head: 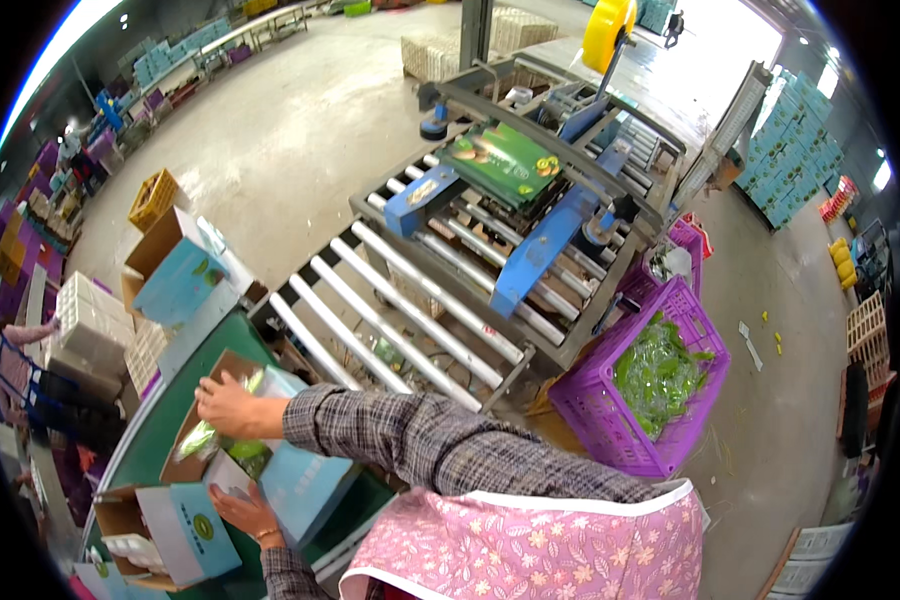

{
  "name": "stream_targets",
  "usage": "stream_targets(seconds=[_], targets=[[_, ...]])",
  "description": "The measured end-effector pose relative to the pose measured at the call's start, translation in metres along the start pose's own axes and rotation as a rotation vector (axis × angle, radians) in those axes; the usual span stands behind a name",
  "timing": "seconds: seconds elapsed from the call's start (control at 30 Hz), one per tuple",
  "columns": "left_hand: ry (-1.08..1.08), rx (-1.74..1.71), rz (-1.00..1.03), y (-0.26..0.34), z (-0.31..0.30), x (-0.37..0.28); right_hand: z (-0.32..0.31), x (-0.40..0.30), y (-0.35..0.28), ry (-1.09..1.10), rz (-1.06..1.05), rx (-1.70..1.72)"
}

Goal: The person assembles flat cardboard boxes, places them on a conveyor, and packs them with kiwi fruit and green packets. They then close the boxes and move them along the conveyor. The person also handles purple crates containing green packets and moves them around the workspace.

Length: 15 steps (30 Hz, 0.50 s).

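My right hand (232,409) reaches over an open blue cardboard box (307,476). Its curled fingers lie against a clear-wrapped green vegetable pack (199,441) at the box's mouth; whether they grip it is hidden. Another green pack (249,454) shows inside, between the raised flaps. Against the white flap (229,476) on the near side rests my left hand (246,511), fingers apart and holding nothing visible. The box stands on a green conveyor belt (139,461). Beside it sits a second open blue box (184,532) with white foam-like pieces inside.
A roller conveyor (412,319) leads to a box-sealing machine (547,217) with green flat cartons (502,161) on it. At right, a purple plastic crate (630,390) holds bagged green vegetables. Another open box (176,266) stands beyond the belt. A co-worker (34,367) stands at the left.
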<state>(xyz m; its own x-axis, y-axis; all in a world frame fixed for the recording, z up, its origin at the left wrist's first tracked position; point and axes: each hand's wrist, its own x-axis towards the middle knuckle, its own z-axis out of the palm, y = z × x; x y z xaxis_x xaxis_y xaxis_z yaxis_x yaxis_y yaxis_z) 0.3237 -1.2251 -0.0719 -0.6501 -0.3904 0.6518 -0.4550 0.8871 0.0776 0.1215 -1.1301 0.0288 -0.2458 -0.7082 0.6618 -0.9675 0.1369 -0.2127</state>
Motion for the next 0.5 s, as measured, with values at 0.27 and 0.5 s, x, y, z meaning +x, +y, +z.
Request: stream_targets(seconds=[0.27,0.5], targets=[[-0.26,0.348,-0.52,-0.042,0.019,-0.026,0.011,-0.043,-0.039,0.147,-0.009,0.11],[-0.225,-0.025,-1.0,-0.029,0.004,-0.009,0.018,0.011,-0.011,-0.245,0.036,0.054]])
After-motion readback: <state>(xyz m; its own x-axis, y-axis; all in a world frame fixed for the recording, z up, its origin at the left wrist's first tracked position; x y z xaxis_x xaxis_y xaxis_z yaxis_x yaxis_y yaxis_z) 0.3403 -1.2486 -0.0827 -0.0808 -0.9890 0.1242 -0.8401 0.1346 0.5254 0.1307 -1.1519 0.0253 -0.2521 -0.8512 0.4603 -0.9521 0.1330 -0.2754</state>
